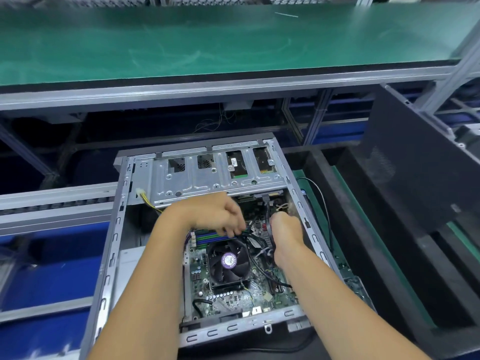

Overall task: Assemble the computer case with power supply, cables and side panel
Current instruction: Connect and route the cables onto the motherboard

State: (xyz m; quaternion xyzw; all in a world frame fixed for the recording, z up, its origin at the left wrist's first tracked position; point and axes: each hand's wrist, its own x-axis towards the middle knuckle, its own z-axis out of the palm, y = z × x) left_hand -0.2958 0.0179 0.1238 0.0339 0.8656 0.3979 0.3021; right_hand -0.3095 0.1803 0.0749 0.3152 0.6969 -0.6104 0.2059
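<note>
An open grey computer case (pixel 114 245) lies flat before me, its motherboard (pixel 233 297) and black CPU fan (pixel 228 262) exposed. My left hand (pixel 215 213) reaches into the middle of the case, its fingers curled round a bundle of black cables (pixel 253 236) just above the fan. Beside it, my right hand (pixel 285 229) is curled on cables at the board's right edge; what its fingertips hold is hidden. A silver drive cage (pixel 207 180) spans the far end of the case. The dark side panel (pixel 415 162) leans upright at the right.
A yellow-and-black wire with a white plug (pixel 141 193) hangs at the cage's left. A black cable (pixel 324 203) loops outside the case's right wall. A green-topped shelf (pixel 207 40) runs overhead at the back. Blue bins (pixel 52 268) sit to the left.
</note>
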